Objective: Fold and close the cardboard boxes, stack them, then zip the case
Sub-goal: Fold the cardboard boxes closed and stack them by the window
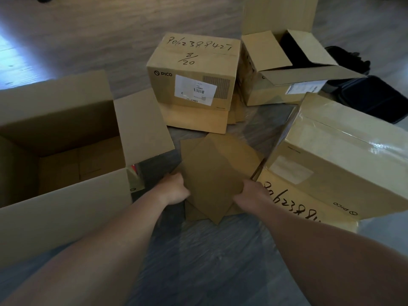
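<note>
Loose flat cardboard sheets [218, 173] lie stacked on the floor in the middle. My left hand [175, 189] grips their left edge and my right hand [250, 193] grips their right edge. A large open cardboard box [61, 133] stands at the left with its flaps up. A closed PICO box [194, 71] with handwritten numbers sits behind the sheets. An open box [284, 69] with dark contents is at the back right. A taped PICO box [340, 160] lies tilted at the right. A black case [373, 98] rests on the floor at the far right.
The floor is grey wood-look planks [220, 261]. Another flat cardboard piece [198, 120] lies under the closed PICO box. A tall cardboard flap [278, 14] rises behind the open box.
</note>
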{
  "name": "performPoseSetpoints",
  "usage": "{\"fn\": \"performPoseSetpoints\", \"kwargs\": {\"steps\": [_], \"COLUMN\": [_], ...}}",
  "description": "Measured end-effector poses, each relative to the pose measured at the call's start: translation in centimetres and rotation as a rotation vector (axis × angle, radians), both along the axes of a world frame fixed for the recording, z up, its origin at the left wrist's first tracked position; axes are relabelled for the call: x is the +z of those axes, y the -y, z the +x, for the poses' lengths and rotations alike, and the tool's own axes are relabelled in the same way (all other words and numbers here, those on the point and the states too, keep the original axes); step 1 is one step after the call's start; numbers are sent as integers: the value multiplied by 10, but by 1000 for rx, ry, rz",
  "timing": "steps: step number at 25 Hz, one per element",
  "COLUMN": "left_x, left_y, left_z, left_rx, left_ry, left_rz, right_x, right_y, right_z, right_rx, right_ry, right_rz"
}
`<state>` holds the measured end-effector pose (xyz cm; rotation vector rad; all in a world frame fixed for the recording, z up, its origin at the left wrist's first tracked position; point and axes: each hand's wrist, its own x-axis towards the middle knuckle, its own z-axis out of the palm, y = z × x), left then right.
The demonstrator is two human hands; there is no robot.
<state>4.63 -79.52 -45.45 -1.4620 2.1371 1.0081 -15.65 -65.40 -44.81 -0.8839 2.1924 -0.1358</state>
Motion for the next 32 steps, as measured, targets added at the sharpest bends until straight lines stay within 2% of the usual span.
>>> {"fn": "performPoseSetpoints", "kwargs": {"steps": [4, 9, 14, 18, 25, 32], "left_x": [-3, -16, -13, -11, -9, -7], "left_y": [-2, -28, -25, -24, -25, -29], "left_z": [4, 12, 13, 7, 4, 3], "left_rx": [-47, -104, 84, 291, 356, 440], "left_ry": [95, 88, 27, -76, -72, -186], "left_rz": [-82, -14, -73, 37, 36, 11], "right_x": [-3, -6, -5, -4, -10, -11], "right_y": [-1, 0, -2, 3, 0, 4], "right_z": [1, 9, 9, 10, 6, 5], "right_rx": [-22, 32, 15, -91, -158, -206], "right_ry": [33, -42, 43, 159, 160, 176], "right_rz": [6, 25, -18, -98, -52, -86]}}
